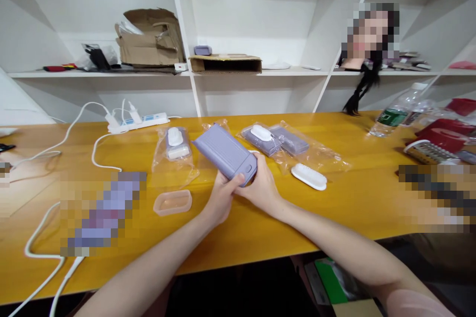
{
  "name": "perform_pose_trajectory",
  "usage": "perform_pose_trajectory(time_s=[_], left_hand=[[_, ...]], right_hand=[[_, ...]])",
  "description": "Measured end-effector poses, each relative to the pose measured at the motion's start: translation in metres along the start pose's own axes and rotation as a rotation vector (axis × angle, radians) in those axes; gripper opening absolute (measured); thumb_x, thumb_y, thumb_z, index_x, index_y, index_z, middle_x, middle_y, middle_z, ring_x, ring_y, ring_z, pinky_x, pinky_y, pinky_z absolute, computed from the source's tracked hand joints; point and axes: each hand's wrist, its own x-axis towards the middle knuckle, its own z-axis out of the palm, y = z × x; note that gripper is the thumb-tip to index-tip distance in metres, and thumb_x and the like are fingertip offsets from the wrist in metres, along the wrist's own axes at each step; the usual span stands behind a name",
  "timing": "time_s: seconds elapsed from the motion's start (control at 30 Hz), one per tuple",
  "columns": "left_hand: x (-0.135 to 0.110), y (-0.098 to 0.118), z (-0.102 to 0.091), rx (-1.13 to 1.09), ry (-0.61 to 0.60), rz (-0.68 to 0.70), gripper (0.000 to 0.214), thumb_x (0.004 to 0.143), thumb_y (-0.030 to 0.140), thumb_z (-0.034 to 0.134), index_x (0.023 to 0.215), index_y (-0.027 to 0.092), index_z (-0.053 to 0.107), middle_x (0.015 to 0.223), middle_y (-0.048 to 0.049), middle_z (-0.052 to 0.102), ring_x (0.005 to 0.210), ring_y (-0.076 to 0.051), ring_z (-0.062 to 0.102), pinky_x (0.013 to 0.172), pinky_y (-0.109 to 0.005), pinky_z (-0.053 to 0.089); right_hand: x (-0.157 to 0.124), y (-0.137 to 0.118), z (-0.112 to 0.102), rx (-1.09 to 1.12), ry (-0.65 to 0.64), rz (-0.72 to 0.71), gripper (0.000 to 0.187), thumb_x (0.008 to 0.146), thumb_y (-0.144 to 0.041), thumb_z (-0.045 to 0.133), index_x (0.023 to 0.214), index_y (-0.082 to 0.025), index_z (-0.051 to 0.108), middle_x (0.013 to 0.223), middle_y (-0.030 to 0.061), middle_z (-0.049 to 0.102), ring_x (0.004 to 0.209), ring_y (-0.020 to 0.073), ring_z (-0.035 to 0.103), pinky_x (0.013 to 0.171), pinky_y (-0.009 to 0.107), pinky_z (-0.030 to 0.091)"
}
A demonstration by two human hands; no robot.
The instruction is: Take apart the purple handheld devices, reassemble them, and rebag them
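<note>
Along the **table** (334,218), a pixelated patch (100,213) at the front left hides whatever lies there, and just right of it sit a peach translucent tray (172,202) and a clear bag (173,146) holding white and lilac parts. Mid-table, the left hand (221,198) curls closed around the near side of a lilac ribbed plastic case (225,153), while the right hand (260,183) grips its other end, the two hands hiding part of it. Further right, a white brush (308,177) lies just beside bagged lilac pieces (288,141), and another pixelated patch (435,198) obscures the table's right end.
</note>
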Motion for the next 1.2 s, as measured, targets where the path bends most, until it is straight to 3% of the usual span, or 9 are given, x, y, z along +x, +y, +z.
perform_pose_trajectory(time_s=[0.17, 0.37, 0.57, 0.8, 0.97, 1.13, 1.2], left_hand=[[0.006, 0.010, -0.007, 0.039, 0.090, 0.051, 0.062, 0.056, 0.013, 0.074, 0.112, 0.026, 0.049, 0.098, 0.0004, 0.068, 0.089, -0.019, 0.064, 0.082, -0.033, 0.050], [0.012, 0.017, -0.013, 0.062, 0.017, 0.069, 0.069, 0.050, 0.008, 0.070, 0.114, 0.026, 0.051, 0.103, -0.0001, 0.067, 0.089, -0.018, 0.062, 0.077, -0.028, 0.049], [0.016, 0.009, -0.018, 0.211, -0.072, 0.106, 0.063, 0.055, 0.011, 0.069, 0.114, 0.024, 0.053, 0.106, -0.0013, 0.065, 0.095, -0.019, 0.060, 0.082, -0.029, 0.047], [0.017, 0.023, -0.018, 0.513, -0.113, 0.265, 0.064, 0.062, 0.012, 0.067, 0.122, 0.022, 0.051, 0.112, -0.0058, 0.063, 0.104, -0.025, 0.058, 0.093, -0.037, 0.043], [0.017, 0.037, -0.016, 0.554, -0.133, 0.331, 0.068, 0.057, 0.014, 0.074, 0.122, 0.022, 0.057, 0.123, -0.0094, 0.060, 0.117, -0.029, 0.053, 0.105, -0.041, 0.032], [0.020, 0.083, -0.043, 0.975, -0.011, 0.302, 0.053, 0.042, 0.019, 0.081, 0.093, 0.023, 0.069, 0.106, -0.0100, 0.062, 0.117, -0.040, 0.048, 0.107, -0.046, 0.026], [0.017, 0.101, -0.056, 1.342, -0.052, 0.176, 0.048, 0.041, 0.023, 0.079, 0.087, 0.023, 0.066, 0.100, -0.0090, 0.063, 0.113, -0.040, 0.049, 0.102, -0.047, 0.031]], right_hand=[[0.001, 0.004, -0.004, 0.000, -0.153, -0.077, 0.094, 0.054, -0.039, 0.083, 0.131, -0.022, 0.033, 0.130, 0.0125, 0.048, 0.115, 0.0262, 0.051, 0.094, 0.042, 0.046], [0.012, 0.007, -0.012, 0.269, -0.153, 0.010, 0.058, 0.078, -0.047, 0.061, 0.127, -0.021, 0.043, 0.121, 0.0106, 0.056, 0.104, 0.0221, 0.057, 0.092, 0.040, 0.046], [0.020, 0.008, -0.014, 0.565, -0.252, 0.083, 0.039, 0.077, -0.049, 0.061, 0.106, -0.024, 0.063, 0.107, 0.0024, 0.066, 0.104, 0.0213, 0.059, 0.095, 0.035, 0.043], [0.022, 0.017, -0.014, 0.597, -0.298, 0.152, 0.039, 0.068, -0.040, 0.075, 0.100, -0.021, 0.065, 0.095, 0.0034, 0.070, 0.091, 0.0218, 0.064, 0.089, 0.039, 0.047], [0.024, 0.020, -0.015, 0.588, -0.282, 0.113, 0.044, 0.068, -0.037, 0.077, 0.105, -0.020, 0.062, 0.098, 0.0051, 0.070, 0.093, 0.0225, 0.065, 0.089, 0.040, 0.048], [0.026, 0.018, -0.021, 0.470, -0.179, 0.089, 0.039, 0.070, -0.037, 0.074, 0.103, -0.019, 0.063, 0.097, 0.0054, 0.070, 0.091, 0.0216, 0.063, 0.085, 0.037, 0.049], [0.027, 0.019, -0.022, 0.437, -0.127, 0.091, 0.038, 0.069, -0.037, 0.073, 0.100, -0.018, 0.064, 0.095, 0.0055, 0.070, 0.086, 0.0205, 0.063, 0.082, 0.036, 0.049]])
